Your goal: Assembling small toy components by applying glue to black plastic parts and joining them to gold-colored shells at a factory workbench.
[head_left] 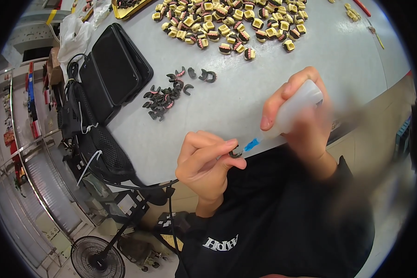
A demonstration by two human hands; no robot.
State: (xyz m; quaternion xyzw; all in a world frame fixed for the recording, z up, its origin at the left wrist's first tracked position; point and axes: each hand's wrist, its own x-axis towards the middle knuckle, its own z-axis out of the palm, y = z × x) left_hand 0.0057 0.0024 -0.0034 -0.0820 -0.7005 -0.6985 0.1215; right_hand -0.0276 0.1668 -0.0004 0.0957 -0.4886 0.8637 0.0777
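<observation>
My left hand [201, 162] pinches a small black curved piece [236, 154] between thumb and fingertips, in front of my chest at the table's near edge. My right hand [312, 125], partly blurred, is wrapped round a translucent white squeeze bottle [297, 107], tilted down to the left. Its blue nozzle [251, 145] reaches the black piece; whether the tip touches it I cannot tell. Farther left lies a loose group of black U-shaped pieces [164, 98], some with pink tooth-like rows.
A large heap of cream blocks with black and pink mouth-like parts [231, 28] covers the table's far side. On the left stand a black flat device [111, 69] and a black mesh-covered object [109, 148] with cables. A fan [97, 260] stands on the floor, lower left.
</observation>
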